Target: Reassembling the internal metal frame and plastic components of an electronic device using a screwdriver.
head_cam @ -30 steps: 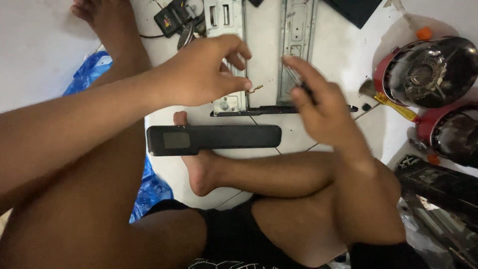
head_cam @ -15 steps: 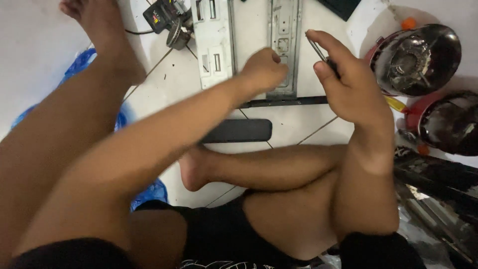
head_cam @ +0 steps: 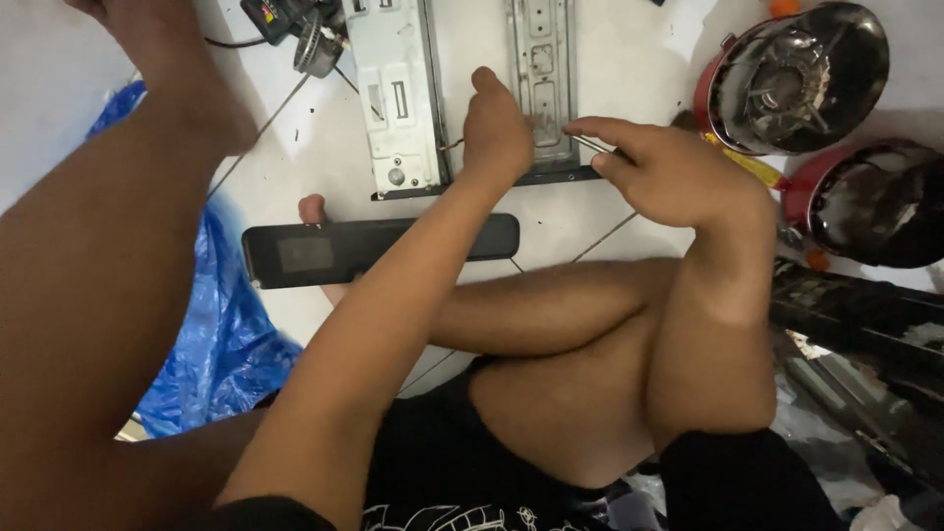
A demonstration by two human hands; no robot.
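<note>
Lying flat, grey perforated metal chassis (head_cam: 539,74) under both hands, screwdriver (head_cam: 600,147) touching.

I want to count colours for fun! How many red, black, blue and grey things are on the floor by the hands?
Red round pots: 2
Black long panel: 1
Blue plastic sheet: 1
Grey metal frame: 1
Total: 5
</note>
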